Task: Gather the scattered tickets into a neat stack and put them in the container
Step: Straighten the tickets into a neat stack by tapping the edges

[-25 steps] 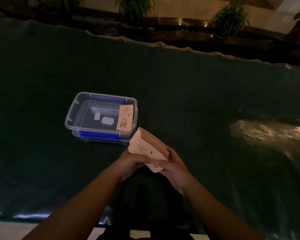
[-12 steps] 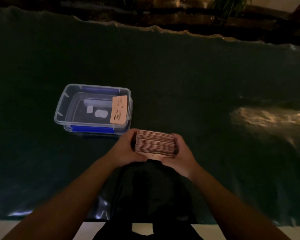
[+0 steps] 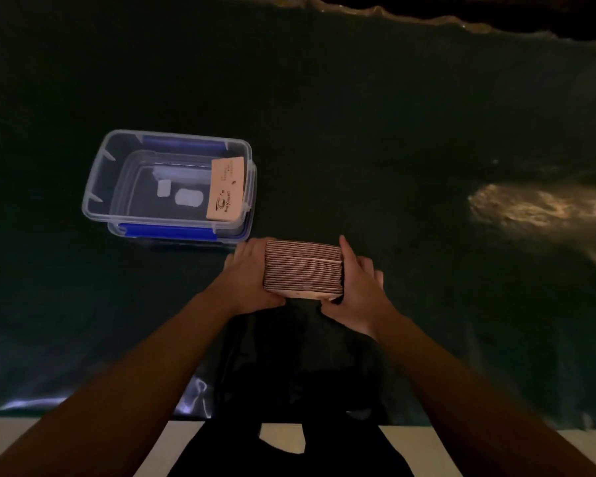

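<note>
Dark cloth-covered table (image 3: 358, 115); clear container (image 3: 97, 187) left of center, one ticket (image 3: 226, 190) leaning inside its right wall. Left hand (image 3: 246, 275) and right hand (image 3: 356, 287) clamp the ticket stack (image 3: 303, 268) edge-up near the table's near edge, just beside the container. Squaring step looks done; next: lift the stack left into the container, keeping it tight.

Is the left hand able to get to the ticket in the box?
Probably yes. The container has no lid on, it sits just ahead of the left hand, and nothing lies between them. But that hand is busy holding the ticket stack, so it must let go first.
</note>
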`<act>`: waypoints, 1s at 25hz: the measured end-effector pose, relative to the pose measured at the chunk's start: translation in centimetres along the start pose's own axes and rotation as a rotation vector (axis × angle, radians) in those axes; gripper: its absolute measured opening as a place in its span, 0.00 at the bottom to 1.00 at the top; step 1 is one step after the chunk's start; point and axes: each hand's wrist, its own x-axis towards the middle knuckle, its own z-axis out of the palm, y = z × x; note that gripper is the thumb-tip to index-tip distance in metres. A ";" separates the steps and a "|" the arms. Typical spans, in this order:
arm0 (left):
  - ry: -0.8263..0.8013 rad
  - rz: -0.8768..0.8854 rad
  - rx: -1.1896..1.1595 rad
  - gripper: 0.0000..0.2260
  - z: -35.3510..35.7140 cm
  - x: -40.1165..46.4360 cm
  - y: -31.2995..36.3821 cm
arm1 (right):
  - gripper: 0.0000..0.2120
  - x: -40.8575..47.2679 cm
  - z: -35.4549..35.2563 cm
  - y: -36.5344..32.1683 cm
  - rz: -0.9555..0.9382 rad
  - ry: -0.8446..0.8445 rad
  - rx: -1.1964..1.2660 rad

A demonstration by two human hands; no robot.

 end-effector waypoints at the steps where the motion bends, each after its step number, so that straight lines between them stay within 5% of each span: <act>1: -0.005 0.007 0.032 0.52 0.1 0.0 -0.1 | 0.64 0.1 0.1 0.1 -0.006 -0.009 -0.007; 7: 0.008 0.038 0.188 0.55 1.0 0.0 -0.7 | 0.63 0.2 1.1 0.3 -0.042 0.026 -0.038; 25: 0.012 0.041 0.167 0.52 1.3 0.2 -1.4 | 0.57 -0.5 0.8 0.4 -0.253 0.137 -0.303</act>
